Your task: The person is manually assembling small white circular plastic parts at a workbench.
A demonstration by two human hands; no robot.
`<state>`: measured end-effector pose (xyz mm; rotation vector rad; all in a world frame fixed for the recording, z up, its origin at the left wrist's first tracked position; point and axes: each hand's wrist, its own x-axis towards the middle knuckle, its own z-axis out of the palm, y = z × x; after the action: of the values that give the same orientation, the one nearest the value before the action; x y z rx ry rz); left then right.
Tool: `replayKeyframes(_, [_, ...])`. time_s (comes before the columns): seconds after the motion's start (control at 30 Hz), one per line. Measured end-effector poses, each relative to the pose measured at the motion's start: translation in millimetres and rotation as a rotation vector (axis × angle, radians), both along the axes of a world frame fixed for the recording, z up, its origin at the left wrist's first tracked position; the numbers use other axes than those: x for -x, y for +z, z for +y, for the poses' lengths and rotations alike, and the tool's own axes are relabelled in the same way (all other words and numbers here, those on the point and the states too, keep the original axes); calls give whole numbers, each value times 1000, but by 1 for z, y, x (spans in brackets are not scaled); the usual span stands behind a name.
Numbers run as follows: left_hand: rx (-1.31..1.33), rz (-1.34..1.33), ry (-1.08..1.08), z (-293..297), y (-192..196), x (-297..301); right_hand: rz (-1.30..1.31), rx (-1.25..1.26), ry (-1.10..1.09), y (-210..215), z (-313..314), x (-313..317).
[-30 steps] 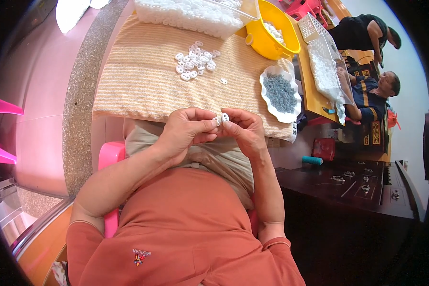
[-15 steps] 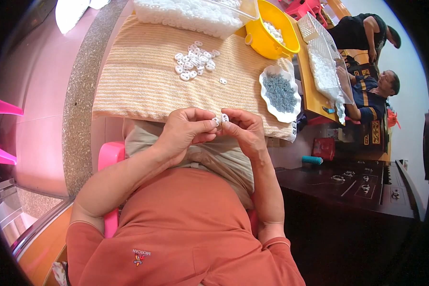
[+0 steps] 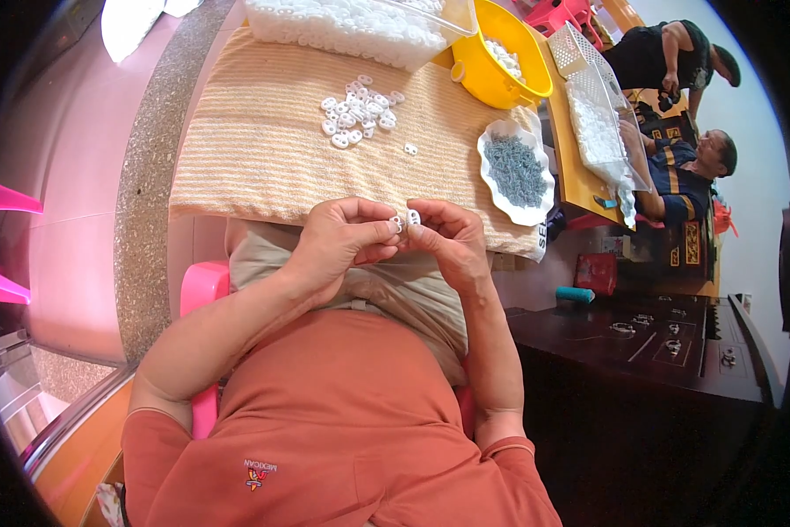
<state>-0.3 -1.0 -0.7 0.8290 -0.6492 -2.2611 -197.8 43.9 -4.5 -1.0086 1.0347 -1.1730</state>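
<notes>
Just off the near edge of the cloth-covered table, my two hands meet fingertip to fingertip. My left hand pinches a small white oval plastic piece with holes in it. Beside it, a second white oval piece is pinched between thumb and forefinger of my right hand. The two pieces are very close; whether they touch I cannot tell. Beyond my hands lies a loose pile of similar white pieces, with a single piece apart from it. At the right, a white scalloped dish holds many small dark grey-blue parts.
A clear bin full of white pieces stands at the far edge, next to a yellow bucket. At another table on the right, a person in a striped shirt sits by a clear bin; another person in black is behind.
My hands and the two white pieces have hardly moved. In the background, the person in black has shifted their arms and now holds something dark.
</notes>
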Motion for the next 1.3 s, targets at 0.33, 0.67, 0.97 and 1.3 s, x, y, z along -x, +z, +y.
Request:
replayKeyframes(0.33, [13, 9, -10, 0, -1, -1, 18, 3, -3, -1, 1, -2])
replayKeyframes(0.67, [2, -5, -12, 0, -1, -1, -13, -2, -67, -1, 0, -6])
replayKeyframes(0.97, [7, -7, -13, 0, -4, -1, 14, -11, -124, -1, -1, -4])
replayKeyframes(1.3, [4, 26, 4, 0, -2, -1, 27, -15, -115, 1, -1, -7])
